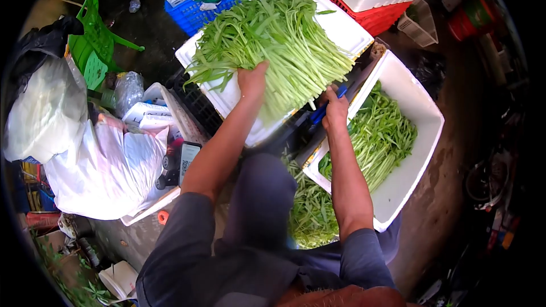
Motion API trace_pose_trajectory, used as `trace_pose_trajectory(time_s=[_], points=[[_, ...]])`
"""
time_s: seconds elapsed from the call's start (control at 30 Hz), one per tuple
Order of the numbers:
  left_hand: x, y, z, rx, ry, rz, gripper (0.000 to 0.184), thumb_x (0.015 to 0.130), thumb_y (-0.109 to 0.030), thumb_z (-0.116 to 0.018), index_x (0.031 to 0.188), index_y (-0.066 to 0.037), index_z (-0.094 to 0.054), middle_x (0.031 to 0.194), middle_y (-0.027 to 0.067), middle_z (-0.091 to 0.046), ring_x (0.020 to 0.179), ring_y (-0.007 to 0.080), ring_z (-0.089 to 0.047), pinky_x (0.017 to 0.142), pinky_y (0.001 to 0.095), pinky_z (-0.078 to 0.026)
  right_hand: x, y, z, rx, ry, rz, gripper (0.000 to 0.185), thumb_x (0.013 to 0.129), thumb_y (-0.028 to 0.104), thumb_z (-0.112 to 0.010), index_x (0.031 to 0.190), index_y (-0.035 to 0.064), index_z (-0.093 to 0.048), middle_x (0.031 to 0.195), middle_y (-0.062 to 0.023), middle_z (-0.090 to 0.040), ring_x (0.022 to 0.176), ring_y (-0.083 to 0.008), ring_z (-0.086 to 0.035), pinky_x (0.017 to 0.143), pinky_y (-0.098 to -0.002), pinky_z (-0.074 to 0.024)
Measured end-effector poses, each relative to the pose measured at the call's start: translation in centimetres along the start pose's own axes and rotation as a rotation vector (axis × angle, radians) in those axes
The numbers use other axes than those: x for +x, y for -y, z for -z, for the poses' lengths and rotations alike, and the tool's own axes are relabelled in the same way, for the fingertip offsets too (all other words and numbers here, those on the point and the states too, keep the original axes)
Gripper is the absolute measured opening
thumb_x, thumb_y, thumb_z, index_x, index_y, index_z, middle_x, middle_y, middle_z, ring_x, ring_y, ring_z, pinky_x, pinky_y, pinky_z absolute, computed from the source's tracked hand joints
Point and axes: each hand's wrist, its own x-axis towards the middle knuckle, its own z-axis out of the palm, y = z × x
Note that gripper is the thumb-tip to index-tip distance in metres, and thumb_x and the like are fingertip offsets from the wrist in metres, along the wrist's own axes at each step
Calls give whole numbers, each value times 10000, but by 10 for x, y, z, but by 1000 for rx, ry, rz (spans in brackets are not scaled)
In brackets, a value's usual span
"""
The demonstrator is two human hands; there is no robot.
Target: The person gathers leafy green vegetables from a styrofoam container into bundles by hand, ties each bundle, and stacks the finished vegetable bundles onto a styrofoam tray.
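Dark sleeves [182, 244] up close, L hand [253, 79] on cut greens [278, 40], R hand [335, 108] w/ blue tool [317, 116].
Greens lie across white foam lid [342, 27], wet-looking floor [449, 193] beyond; blue crate [190, 16] & red crate [381, 21] at back, white bag [108, 165] & phone [189, 156] to L. L hand part-curled, fingertips lost in leaves, can't tell how tight; R hand closed on tool, its far end hard to make out. Knees part-hide lower greens [310, 216]; pic edges black. Stems reach lid's R edge, bare foam at far-R corner; tight gap btwn lid & tilted foam box [421, 113], R hand in it.
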Motion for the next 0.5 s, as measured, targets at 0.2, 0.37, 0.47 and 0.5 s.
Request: trace_pose_trajectory(time_s=[0.2,0.37,0.47,0.5], points=[[7,-4,-32,-33,-28,95,370,847,-56,-727,1185,64,-636,1113,144,-699,959,247,-676,832,351,-540,2,-2,3,-26,-29,-21,435,957,171,-667,1312,-60,-568,962,-59,-629,848,-148,-568,764,-305,-464],[10,-12,-76,-21,-35,157,412,834,-88,-746,1179,101,-625,1116,175,-699,968,269,-681,819,365,-540,-2,1,4,-15,19,-38,268,982,158,-633,1211,24,-596,791,-1,-589,682,-115,-532,605,-277,-419],[25,1,-100,-52,-24,147,426,828,-90,-752,1175,119,-621,1129,196,-694,976,278,-683,823,377,-538,-2,-1,4,19,88,-30,241,980,160,-639,1182,35,-595,798,5,-597,678,-104,-526,601,-270,-408],[34,13,-107,-43,-37,166,566,750,-141,-793,1219,90,-576,1134,244,-684,1014,338,-679,889,384,-521,-1,-2,1,23,71,-37,293,976,171,-649,1221,28,-576,874,-12,-613,737,-115,-552,631,-281,-416]])
